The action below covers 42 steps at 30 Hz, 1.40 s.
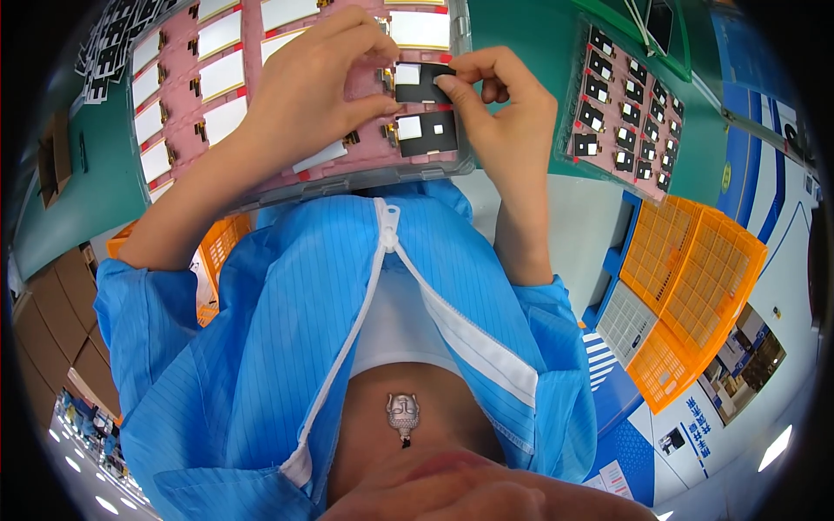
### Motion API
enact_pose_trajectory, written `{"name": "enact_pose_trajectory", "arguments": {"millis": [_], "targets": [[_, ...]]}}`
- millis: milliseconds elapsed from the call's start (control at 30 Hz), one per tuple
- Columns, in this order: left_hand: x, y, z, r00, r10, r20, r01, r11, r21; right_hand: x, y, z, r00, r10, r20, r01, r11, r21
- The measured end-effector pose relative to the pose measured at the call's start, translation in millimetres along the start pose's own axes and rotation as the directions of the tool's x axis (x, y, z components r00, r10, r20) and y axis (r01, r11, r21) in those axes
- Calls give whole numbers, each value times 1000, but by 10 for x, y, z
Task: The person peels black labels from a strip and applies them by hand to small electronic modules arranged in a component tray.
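A grey tray (304,188) with pink foam lies before me, holding rows of small flat white panels (221,76) with short flex tails. At its right side, a panel carries a black film piece (424,92) with a white square. My right hand (512,104) pinches the right end of this black film between thumb and index finger. My left hand (321,82) arches over the tray, thumb and index apart at the film's left end; its other fingertips are hidden. Just below lies another black-covered panel (443,143) with two white squares.
On the green table (521,26), a second pink-lined tray (599,165) of black-covered panels stands right. Loose black-and-white pieces (109,39) lie at the far left. Orange crates (686,260) stand low at right, and cardboard boxes (65,304) at left.
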State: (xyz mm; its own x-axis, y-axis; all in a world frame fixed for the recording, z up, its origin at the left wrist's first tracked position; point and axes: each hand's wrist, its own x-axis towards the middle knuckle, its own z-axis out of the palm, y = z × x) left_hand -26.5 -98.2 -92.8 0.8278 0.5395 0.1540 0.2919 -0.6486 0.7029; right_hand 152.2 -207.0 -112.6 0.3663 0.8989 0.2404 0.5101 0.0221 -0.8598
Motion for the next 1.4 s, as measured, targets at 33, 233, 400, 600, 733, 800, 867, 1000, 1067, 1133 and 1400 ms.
{"name": "enact_pose_trajectory", "arguments": {"millis": [33,233,400,600,733,800,867,1000,1067,1133,1400], "targets": [[-6,18,11,1000,-12,-17,12,1000,-2,-12,7,13,996,-86,-26,82,988,-129],[-17,11,46,996,63,-61,-56,992,116,-14,-101,9,973,-134,-190,58,931,-361],[-27,-3,55,991,101,-87,-91,989,116,-44,-28,21,984,-145,-105,106,943,-316],[-16,-5,58,987,119,-107,-107,988,115,-35,-16,14,976,-190,-103,146,932,-332],[-19,-9,58,993,72,-93,-63,993,99,-46,-4,11,982,-141,-122,102,955,-277],[-16,-16,66,994,64,-91,-56,995,83,-60,-4,18,984,-134,-114,97,953,-287],[-18,-21,71,993,64,-103,-57,996,68,-79,-37,50,982,-118,-150,83,971,-223],[-22,-22,89,994,45,-103,-39,997,63,-62,29,61,967,-229,-109,202,955,-218],[-22,-31,99,992,57,-114,-53,998,40,-32,79,2,880,-475,-10,451,843,-294],[-27,-38,100,990,70,-122,-63,996,59,-40,69,-40,858,-514,6,491,815,-310],[-42,-53,120,986,92,-140,-79,992,99,-78,102,-94,996,3,-88,33,916,399]]}}
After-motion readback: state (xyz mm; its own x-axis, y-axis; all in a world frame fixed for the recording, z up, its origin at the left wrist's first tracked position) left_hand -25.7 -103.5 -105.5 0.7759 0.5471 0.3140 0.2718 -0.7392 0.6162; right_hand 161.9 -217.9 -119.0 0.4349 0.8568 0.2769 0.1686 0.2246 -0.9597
